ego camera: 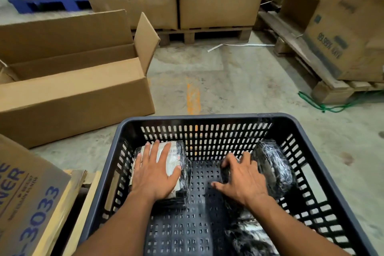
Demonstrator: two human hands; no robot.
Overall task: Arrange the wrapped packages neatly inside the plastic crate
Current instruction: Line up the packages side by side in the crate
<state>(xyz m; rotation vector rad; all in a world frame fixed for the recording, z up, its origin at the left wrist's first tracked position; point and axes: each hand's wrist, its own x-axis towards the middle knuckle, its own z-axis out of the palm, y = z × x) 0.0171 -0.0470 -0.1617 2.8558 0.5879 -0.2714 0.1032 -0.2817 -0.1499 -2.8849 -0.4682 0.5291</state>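
A dark perforated plastic crate (207,117) sits on the floor right below me. In its far left corner lies a package in black wrap with a white label (176,154); my left hand (154,170) lies flat on top of it, fingers spread. On the right, my right hand (242,178) presses on a black-wrapped package that it mostly hides. Another black-wrapped package (274,164) leans against the crate's right wall. A further black wrapped bundle (247,235) lies near the front right, blurred.
An open empty cardboard box (79,89) stands on the floor to the left. A printed carton (27,203) is at the near left. Stacked cartons on wooden pallets (207,33) fill the back and right. A green cord (324,107) lies on the concrete floor.
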